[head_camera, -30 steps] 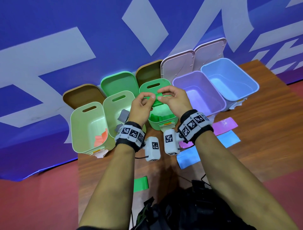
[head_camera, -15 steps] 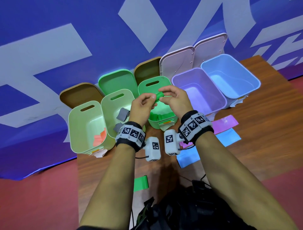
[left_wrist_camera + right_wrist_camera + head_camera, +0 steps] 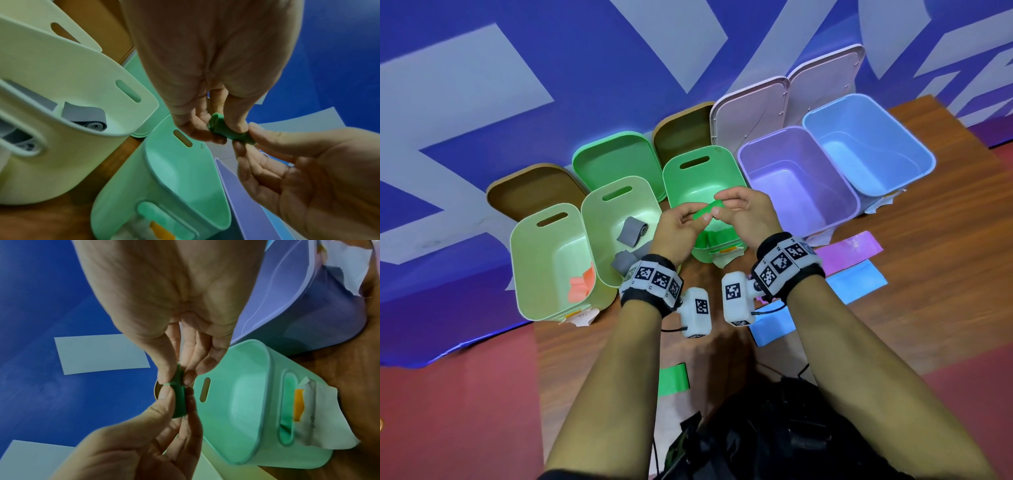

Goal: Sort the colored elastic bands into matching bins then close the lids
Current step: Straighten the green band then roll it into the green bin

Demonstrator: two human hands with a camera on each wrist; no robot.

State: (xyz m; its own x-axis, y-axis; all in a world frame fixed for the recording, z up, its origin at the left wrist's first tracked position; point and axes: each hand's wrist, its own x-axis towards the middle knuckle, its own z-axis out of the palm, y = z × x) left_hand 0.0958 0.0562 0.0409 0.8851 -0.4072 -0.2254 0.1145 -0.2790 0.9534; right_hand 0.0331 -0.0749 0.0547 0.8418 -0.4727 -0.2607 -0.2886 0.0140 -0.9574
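Both hands hold a small rolled green band [image 3: 707, 210] [image 3: 228, 129] [image 3: 179, 392] just above the open green bin [image 3: 702, 178] [image 3: 180, 175] [image 3: 242, 402]. My left hand [image 3: 678, 228] [image 3: 207, 113] pinches its left end between thumb and fingers. My right hand [image 3: 743, 212] [image 3: 179, 363] pinches the other end. Another green band [image 3: 673, 378] lies flat on the table near my body. A purple band [image 3: 847, 251] and two blue bands [image 3: 858, 282] lie to the right of my right wrist.
Left to right stand a pale bin with orange bands [image 3: 582, 282], a pale bin with grey bands [image 3: 631, 229], the green bin, a purple bin [image 3: 798, 178] and a blue bin [image 3: 866, 144]. Their lids [image 3: 619, 161] lean open behind, against a blue wall.
The green band has been rolled tighter between the two hands, which stay over the green bin. The head view has shifted slightly.
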